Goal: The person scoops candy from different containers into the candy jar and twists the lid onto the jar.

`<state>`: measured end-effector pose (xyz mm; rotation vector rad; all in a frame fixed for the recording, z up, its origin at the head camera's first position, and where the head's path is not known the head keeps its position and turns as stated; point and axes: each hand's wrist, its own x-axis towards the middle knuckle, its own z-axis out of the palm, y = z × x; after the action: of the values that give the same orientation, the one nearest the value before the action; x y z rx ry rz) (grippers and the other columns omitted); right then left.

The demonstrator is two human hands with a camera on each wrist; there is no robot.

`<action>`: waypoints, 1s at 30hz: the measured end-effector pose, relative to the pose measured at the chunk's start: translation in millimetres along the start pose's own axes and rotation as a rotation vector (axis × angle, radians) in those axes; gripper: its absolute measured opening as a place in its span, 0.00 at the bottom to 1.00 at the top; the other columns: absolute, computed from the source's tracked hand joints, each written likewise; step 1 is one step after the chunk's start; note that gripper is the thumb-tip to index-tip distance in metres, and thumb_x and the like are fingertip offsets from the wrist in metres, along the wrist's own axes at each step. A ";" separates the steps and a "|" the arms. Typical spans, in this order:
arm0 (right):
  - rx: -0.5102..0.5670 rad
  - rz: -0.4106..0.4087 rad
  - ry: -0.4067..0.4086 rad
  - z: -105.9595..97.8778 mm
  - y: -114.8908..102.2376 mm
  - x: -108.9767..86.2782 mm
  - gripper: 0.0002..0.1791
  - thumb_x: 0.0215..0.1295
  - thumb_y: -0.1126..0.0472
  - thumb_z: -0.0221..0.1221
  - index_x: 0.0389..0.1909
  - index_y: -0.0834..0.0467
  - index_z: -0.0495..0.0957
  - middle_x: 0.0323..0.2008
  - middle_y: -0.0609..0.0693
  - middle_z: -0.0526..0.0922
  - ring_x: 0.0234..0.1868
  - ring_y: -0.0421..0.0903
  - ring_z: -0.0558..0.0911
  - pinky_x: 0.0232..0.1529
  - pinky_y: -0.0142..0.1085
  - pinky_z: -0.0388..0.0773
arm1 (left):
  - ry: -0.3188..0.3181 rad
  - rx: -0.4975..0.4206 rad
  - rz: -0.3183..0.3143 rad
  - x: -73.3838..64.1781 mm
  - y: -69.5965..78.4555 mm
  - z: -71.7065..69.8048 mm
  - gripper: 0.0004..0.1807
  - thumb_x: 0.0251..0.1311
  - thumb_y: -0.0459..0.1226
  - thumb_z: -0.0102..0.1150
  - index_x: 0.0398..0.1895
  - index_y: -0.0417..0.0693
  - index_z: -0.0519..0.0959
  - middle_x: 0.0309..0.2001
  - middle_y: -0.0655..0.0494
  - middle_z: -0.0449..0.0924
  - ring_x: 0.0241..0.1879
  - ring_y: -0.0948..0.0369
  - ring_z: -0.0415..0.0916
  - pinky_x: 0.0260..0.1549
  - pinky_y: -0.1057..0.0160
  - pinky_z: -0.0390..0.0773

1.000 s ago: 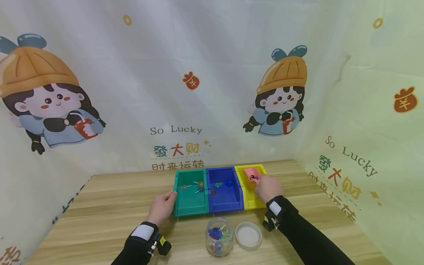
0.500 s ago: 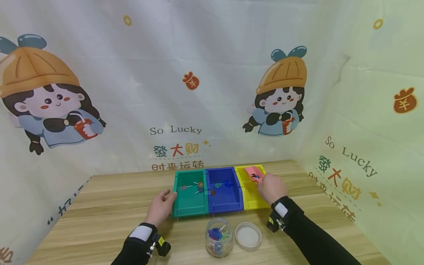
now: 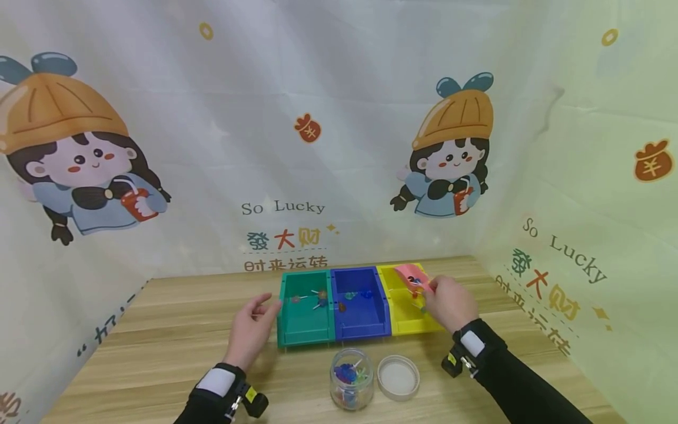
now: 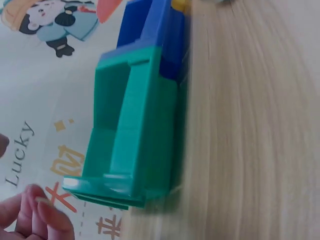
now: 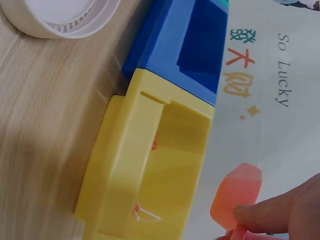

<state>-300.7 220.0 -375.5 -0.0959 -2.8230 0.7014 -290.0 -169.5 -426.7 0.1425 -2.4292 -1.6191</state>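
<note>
A small pink scoop [image 3: 411, 277] is pinched by its handle in my right hand [image 3: 450, 303], over the yellow bin [image 3: 405, 325]. Tiny dark and blue pieces lie in the scoop in the head view. Inside the yellow bin, the right wrist view shows a small red lollipop-shaped piece [image 5: 137, 208] with a white stick. My left hand [image 3: 250, 330] hovers loosely beside the left edge of the green bin [image 3: 305, 340], apart from it, fingers relaxed. Several miniature lollipops [image 3: 320, 299] lie in the green bin. Green, blue and brown pieces lie in the blue bin [image 3: 362, 331].
A clear jar [image 3: 352, 400] with colourful small pieces stands on the wooden table [image 3: 159, 353] in front of the bins. To its right lies a white lid [image 3: 398, 377]. A printed cloth [image 3: 349, 176] hangs behind the table.
My right hand has moved right and slightly nearer with the scoop, and reddish pieces now show in and above the yellow bin. My left hand has let go of the green bin's edge.
</note>
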 end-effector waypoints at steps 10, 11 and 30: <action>-0.010 -0.066 0.018 -16.5 6.8 -16.0 0.19 0.79 0.57 0.65 0.57 0.69 0.85 0.43 0.62 0.90 0.32 0.51 0.80 0.32 0.38 0.80 | -0.108 -0.076 0.061 -19.2 14.4 3.2 0.34 0.78 0.54 0.64 0.78 0.45 0.74 0.62 0.41 0.80 0.51 0.57 0.82 0.40 0.67 0.87; -0.010 -0.073 0.020 -18.3 6.7 -18.0 0.19 0.79 0.57 0.65 0.57 0.69 0.85 0.43 0.62 0.90 0.32 0.50 0.80 0.33 0.38 0.80 | -0.118 -0.086 0.062 -21.1 16.0 3.9 0.34 0.78 0.54 0.65 0.78 0.45 0.74 0.63 0.41 0.80 0.52 0.57 0.83 0.41 0.66 0.88; -0.019 -0.232 0.058 -46.2 0.2 -55.7 0.13 0.76 0.56 0.69 0.51 0.62 0.89 0.42 0.56 0.89 0.35 0.48 0.79 0.38 0.43 0.83 | -0.383 -0.107 0.124 -64.7 23.1 29.3 0.46 0.65 0.47 0.79 0.82 0.42 0.69 0.76 0.36 0.74 0.72 0.40 0.77 0.67 0.41 0.83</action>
<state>-235.6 234.5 -347.4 0.2013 -2.7261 0.6088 -233.0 -121.2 -424.5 -0.3607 -2.5448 -1.8547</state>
